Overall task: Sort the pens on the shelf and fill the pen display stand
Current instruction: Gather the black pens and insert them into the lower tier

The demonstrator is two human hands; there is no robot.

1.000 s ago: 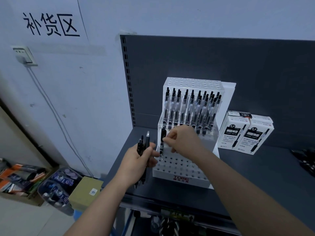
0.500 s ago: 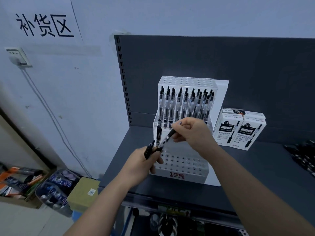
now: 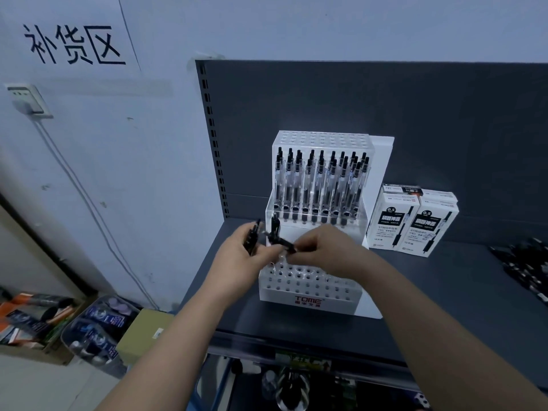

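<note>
The left hand (image 3: pixel 237 262) has its fingers curled round a bundle (image 3: pixel 252 237) of black pens. It holds them upright just off the stand's left edge, most likely so that it serves as a magazine beside the holes. The right hand (image 3: pixel 329 253) pinches one pen (image 3: pixel 284 244) between thumb and fingertips. This pen lies nearly level across the gap between the two hands, and its far end reaches the left hand's fingers. It seems to be a pen drawn from the bundle, and it will need turning tip-down before it can go into a hole.

Both hands hover over the lower tier of the stand (image 3: pixel 308 302), where the holes are almost all empty. A single pen (image 3: pixel 275 225) stands at the back left corner of that tier, which suggests filling runs from the left. Above, the upper tier carries a full row (image 3: pixel 320 185) of pens, clips up.

The stand sits toward the front left of the shelf (image 3: pixel 444 295). Two pen boxes (image 3: pixel 412 222) lean just beside it on the right. Loose pens (image 3: pixel 527 269) lie at the shelf's right edge, likely stock yet to be sorted.
</note>
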